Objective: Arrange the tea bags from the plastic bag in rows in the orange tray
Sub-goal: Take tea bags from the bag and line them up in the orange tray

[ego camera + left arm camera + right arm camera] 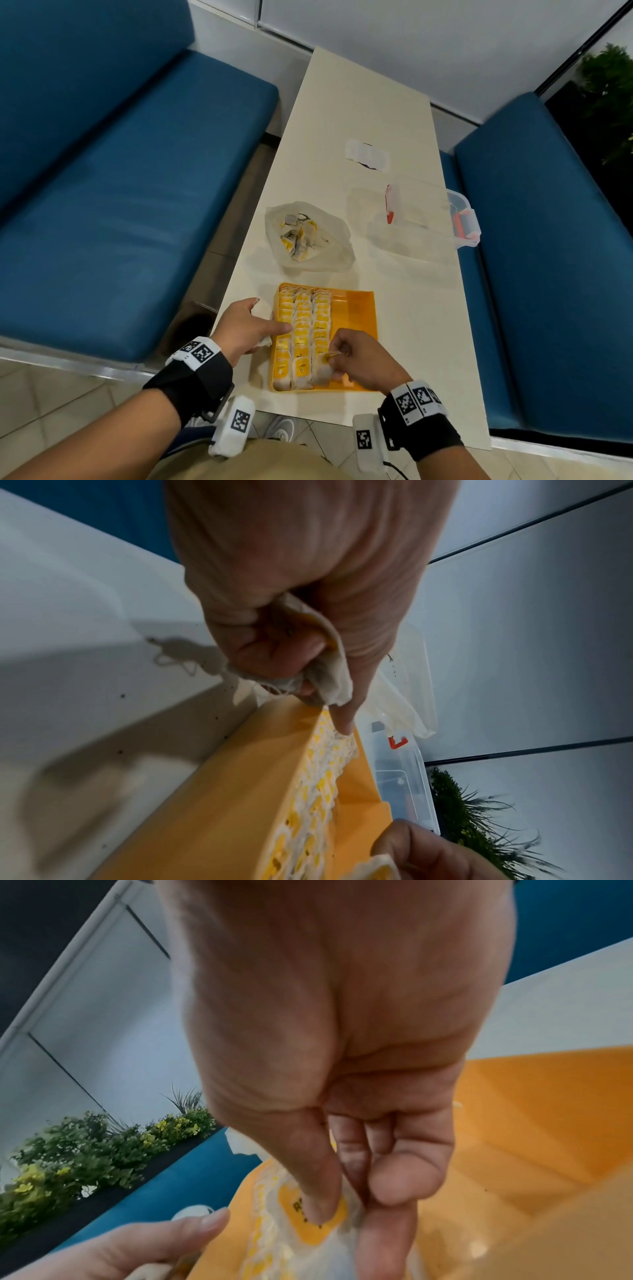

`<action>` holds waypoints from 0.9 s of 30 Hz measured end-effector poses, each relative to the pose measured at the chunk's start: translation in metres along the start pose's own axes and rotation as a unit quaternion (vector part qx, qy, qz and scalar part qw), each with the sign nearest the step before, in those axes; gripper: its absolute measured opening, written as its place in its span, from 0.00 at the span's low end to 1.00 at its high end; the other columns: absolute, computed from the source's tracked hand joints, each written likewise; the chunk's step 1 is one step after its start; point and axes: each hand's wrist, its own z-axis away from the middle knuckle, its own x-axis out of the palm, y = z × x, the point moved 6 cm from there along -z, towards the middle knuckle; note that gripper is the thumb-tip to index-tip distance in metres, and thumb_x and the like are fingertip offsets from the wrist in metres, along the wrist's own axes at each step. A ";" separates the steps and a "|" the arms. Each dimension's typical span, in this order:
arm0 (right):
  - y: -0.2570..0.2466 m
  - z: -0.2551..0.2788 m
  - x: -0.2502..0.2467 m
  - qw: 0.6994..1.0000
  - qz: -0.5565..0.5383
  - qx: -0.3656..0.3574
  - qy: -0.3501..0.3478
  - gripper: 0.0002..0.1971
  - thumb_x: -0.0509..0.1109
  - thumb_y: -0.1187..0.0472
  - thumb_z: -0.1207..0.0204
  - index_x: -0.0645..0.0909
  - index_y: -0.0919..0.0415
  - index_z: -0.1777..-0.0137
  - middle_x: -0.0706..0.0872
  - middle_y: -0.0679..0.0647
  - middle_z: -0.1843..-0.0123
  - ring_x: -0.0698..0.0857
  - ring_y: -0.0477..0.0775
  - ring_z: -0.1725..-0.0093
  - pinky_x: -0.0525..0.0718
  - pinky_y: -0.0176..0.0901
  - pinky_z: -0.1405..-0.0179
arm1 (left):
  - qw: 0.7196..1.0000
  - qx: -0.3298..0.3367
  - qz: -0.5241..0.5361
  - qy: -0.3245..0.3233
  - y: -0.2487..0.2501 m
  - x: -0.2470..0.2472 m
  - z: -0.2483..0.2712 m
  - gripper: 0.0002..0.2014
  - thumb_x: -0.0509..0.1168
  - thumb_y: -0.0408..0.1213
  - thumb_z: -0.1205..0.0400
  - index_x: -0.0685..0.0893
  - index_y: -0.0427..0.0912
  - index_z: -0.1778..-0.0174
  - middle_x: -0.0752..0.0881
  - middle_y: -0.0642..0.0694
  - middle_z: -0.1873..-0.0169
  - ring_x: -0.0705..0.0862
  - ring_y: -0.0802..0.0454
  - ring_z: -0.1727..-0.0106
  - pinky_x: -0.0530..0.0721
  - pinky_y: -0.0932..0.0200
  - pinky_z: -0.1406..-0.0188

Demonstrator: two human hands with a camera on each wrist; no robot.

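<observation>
The orange tray (356,308) sits at the near end of the pale surface (370,113), with three rows of tea bags (303,329) filling its left part and its right part bare. The right hand (363,363) hovers over the near end of the third row, its thumb and fingers (318,1185) pinching one tea bag (325,368) by its yellow label, the bag standing at the front of that row. The left hand (245,330) rests at the tray's left edge; its index finger is stretched out and touches the first row, while the other fingers (274,653) are curled round a few spare tea bags (329,680) bunched in the palm.

Beyond the tray, just past its far edge, lies the plastic bag (310,236), open and slumped, with more tea bags loose inside. To its right stands a clear plastic container (428,216) with red clips, reaching the surface's right edge. Farther off lies a small white packet (368,156), too blurred to identify. Blue benches (120,192) flank the surface on both sides, and green plants (613,99) show at the far right. Between the plastic bag and the tray, only the tray's low far wall stands in the way.
</observation>
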 end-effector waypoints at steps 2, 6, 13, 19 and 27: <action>0.002 -0.002 0.005 1.000 0.005 0.015 -0.007 0.07 0.71 0.67 0.24 0.79 0.54 0.56 0.85 0.48 0.67 0.88 0.48 0.68 0.81 0.41 0.71 | 1.000 0.008 -0.001 0.006 0.000 0.001 0.001 0.62 0.89 0.61 0.58 0.80 0.42 0.25 0.87 0.41 0.32 0.89 0.40 0.39 0.85 0.57 0.72; 0.006 -0.003 0.017 0.998 0.019 0.047 -0.022 0.08 0.70 0.70 0.23 0.79 0.55 0.54 0.84 0.48 0.67 0.88 0.45 0.70 0.78 0.34 0.76 | 1.000 0.002 0.009 0.008 0.001 0.003 0.006 0.56 0.88 0.57 0.51 0.79 0.44 0.25 0.87 0.43 0.33 0.88 0.44 0.40 0.85 0.58 0.68; 0.006 -0.006 0.024 0.995 0.079 0.044 -0.028 0.14 0.80 0.65 0.32 0.79 0.51 0.54 0.85 0.51 0.53 0.87 0.48 0.61 0.87 0.42 0.67 | 0.999 0.001 0.037 0.011 0.006 0.010 0.013 0.20 0.85 0.38 0.31 0.88 0.42 0.46 0.94 0.44 0.53 0.91 0.49 0.57 0.85 0.58 0.69; 0.006 -0.007 0.028 0.991 0.122 0.051 -0.033 0.21 0.83 0.60 0.36 0.71 0.50 0.55 0.82 0.49 0.50 0.80 0.48 0.54 0.80 0.41 0.59 | 0.998 0.013 0.054 0.009 0.006 0.012 0.017 0.11 0.83 0.34 0.28 0.88 0.44 0.57 0.93 0.47 0.63 0.90 0.51 0.65 0.82 0.63 0.77; 0.002 -0.008 0.028 0.989 0.137 0.062 -0.017 0.25 0.83 0.61 0.34 0.68 0.55 0.49 0.79 0.49 0.52 0.80 0.49 0.53 0.73 0.32 0.70 | 0.998 0.019 0.054 0.009 0.012 0.011 0.022 0.11 0.83 0.32 0.28 0.87 0.44 0.60 0.91 0.50 0.69 0.88 0.55 0.71 0.79 0.65 0.81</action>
